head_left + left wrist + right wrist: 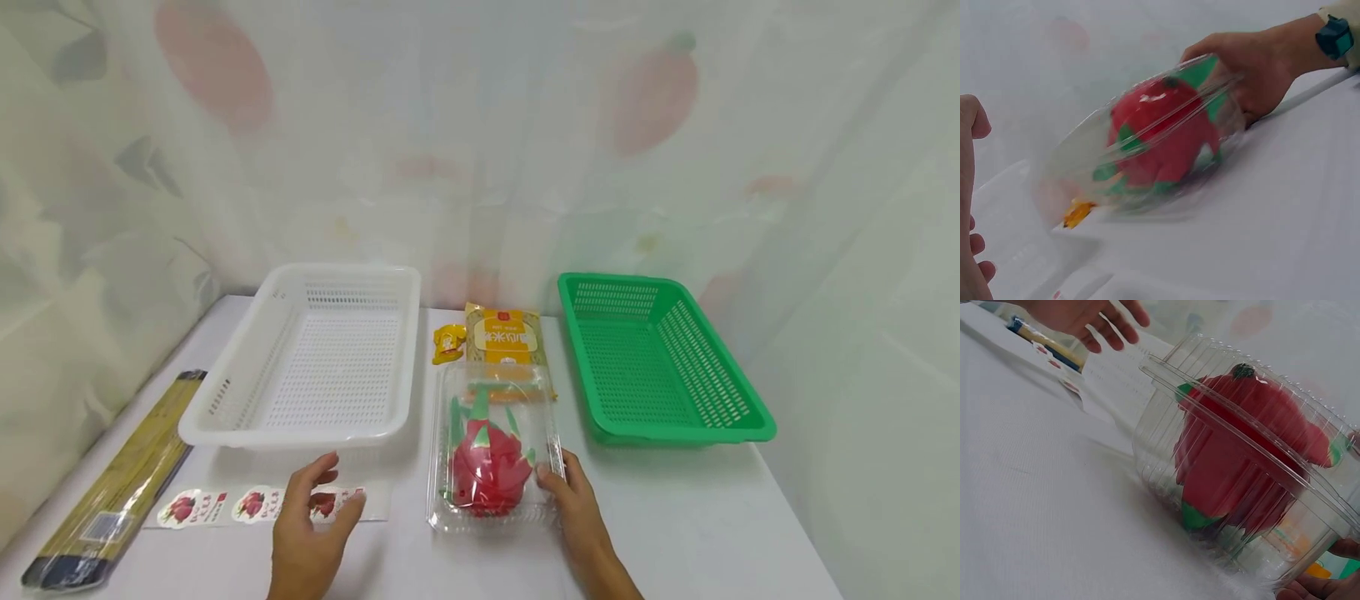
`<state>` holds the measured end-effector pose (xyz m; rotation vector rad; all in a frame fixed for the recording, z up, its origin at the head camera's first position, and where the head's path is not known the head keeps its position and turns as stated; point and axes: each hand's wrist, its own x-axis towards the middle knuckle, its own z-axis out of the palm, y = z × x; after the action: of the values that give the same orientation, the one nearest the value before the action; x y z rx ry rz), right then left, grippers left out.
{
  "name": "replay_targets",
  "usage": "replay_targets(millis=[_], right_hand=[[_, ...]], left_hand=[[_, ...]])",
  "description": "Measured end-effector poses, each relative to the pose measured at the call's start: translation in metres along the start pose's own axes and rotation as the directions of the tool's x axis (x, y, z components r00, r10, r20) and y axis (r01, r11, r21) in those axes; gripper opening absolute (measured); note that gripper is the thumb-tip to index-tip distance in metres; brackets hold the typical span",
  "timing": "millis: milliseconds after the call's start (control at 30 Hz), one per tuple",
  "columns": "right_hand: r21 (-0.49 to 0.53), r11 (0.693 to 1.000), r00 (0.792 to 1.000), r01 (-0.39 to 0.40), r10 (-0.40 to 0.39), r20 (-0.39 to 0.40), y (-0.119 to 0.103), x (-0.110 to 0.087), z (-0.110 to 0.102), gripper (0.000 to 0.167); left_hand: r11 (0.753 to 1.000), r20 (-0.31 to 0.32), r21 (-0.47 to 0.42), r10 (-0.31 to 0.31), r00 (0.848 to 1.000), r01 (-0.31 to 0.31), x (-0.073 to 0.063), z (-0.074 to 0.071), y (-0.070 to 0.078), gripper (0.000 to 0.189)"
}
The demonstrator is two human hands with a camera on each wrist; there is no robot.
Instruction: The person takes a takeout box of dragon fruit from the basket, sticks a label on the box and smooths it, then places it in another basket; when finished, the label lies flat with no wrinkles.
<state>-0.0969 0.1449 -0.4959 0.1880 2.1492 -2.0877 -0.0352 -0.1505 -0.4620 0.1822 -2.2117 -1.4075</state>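
Clear box, fruit inside, is gripped at 4 o'clock by right hand, thumb on top. Nothing is held by left hand, thumb and fingers parted, at 8 o'clock; stickers are partly covered by it. Box is flanked by white basket, 10 o'clock, and green basket, 2 o'clock.

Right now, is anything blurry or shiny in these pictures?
Head view: pale glare streaks on the clear box, and the patterned backdrop looks soft and washed out; left wrist view: dim, the box's left end smeared; right wrist view: also dim, but the box's ridges look crisper, with a small white glint over the red fruit.
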Motion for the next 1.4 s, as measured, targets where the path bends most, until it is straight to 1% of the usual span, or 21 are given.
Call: replay_targets(millis=[100,167,300,367,467,567,600,700,733,800,867,933,1000,1100,1133,1167,1233,1333,1400], right_hand=[[0.007,1.000,1.000,-0.012,0.012,0.004,-0.002,-0.002,0.001,0.055],[0.009,1.000,1.000,-0.022,0.022,0.005,-0.002,-0.004,0.002,0.056],[0.016,0.999,0.999,-0.033,0.033,0.016,-0.003,-0.007,0.003,0.055],[0.015,0.999,0.999,-0.034,0.034,0.022,-0.002,-0.007,0.003,0.055],[0.016,0.999,0.999,-0.031,0.030,0.034,-0.002,-0.006,0.002,0.054],[0.015,0.999,0.999,-0.029,0.028,0.042,-0.001,-0.005,0.002,0.055],[0.014,0.999,0.999,-0.029,0.028,0.043,-0.001,-0.005,0.002,0.056],[0.011,0.999,0.999,-0.032,0.032,0.042,-0.002,-0.005,0.002,0.057],[0.010,0.999,0.999,-0.031,0.030,0.043,-0.001,-0.006,0.002,0.057],[0.008,1.000,0.999,-0.027,0.027,0.044,-0.001,-0.006,0.001,0.056],[0.007,1.000,0.999,-0.022,0.022,0.050,0.000,-0.006,0.001,0.055],[0.007,1.000,0.998,-0.021,0.021,0.054,0.000,-0.006,0.001,0.054],[0.010,1.000,0.998,-0.019,0.019,0.057,-0.001,-0.006,0.002,0.054],[0.007,1.000,0.998,-0.019,0.019,0.052,-0.002,-0.005,0.003,0.054],[0.008,1.000,0.999,-0.018,0.018,0.049,-0.002,-0.005,0.002,0.055],[0.006,1.000,0.999,-0.016,0.016,0.044,-0.002,-0.004,0.002,0.055],[0.004,1.000,0.999,-0.019,0.019,0.032,-0.001,-0.004,0.002,0.055],[0.005,1.000,0.999,-0.021,0.021,0.024,-0.001,-0.004,0.001,0.055],[-0.001,1.000,0.999,-0.024,0.024,0.027,-0.001,-0.003,0.000,0.055]], left_hand=[[1.000,-0.066,0.012,-0.003,0.998,0.004,0.003,-0.012,-0.004,0.055],[1.000,-0.093,0.004,0.003,0.996,-0.003,0.005,-0.019,-0.007,0.056],[1.000,-0.154,0.024,0.023,0.988,-0.020,0.010,-0.030,-0.013,0.058],[0.999,-0.197,0.026,0.038,0.980,-0.034,0.013,-0.034,-0.016,0.059],[0.999,-0.261,0.016,0.040,0.964,-0.037,0.016,-0.042,-0.018,0.059],[1.000,-0.325,0.024,0.004,0.946,0.004,0.018,-0.050,-0.021,0.058],[0.999,-0.350,0.028,-0.011,0.937,0.022,0.019,-0.053,-0.022,0.058],[0.995,-0.419,0.038,-0.067,0.905,0.091,0.020,-0.060,-0.025,0.059],[0.994,-0.438,0.032,-0.084,0.895,0.109,0.020,-0.062,-0.027,0.059],[0.988,-0.477,0.017,-0.127,0.870,0.153,0.020,-0.067,-0.032,0.059],[0.982,-0.503,-0.006,-0.166,0.848,0.189,0.021,-0.072,-0.037,0.058],[0.972,-0.522,-0.020,-0.210,0.827,0.234,0.022,-0.078,-0.042,0.058],[0.954,-0.537,-0.025,-0.265,0.801,0.298,0.022,-0.082,-0.048,0.058],[0.924,-0.553,-0.012,-0.325,0.767,0.383,0.023,-0.088,-0.057,0.061],[0.917,-0.556,-0.007,-0.335,0.760,0.399,0.023,-0.089,-0.060,0.062],[0.913,-0.560,0.007,-0.334,0.758,0.407,0.024,-0.090,-0.063,0.064],[0.912,-0.565,0.026,-0.326,0.758,0.410,0.026,-0.090,-0.068,0.067],[0.903,-0.563,0.049,-0.329,0.758,0.428,0.029,-0.090,-0.074,0.071],[0.885,-0.557,0.054,-0.358,0.750,0.463,0.030,-0.091,-0.077,0.072]])
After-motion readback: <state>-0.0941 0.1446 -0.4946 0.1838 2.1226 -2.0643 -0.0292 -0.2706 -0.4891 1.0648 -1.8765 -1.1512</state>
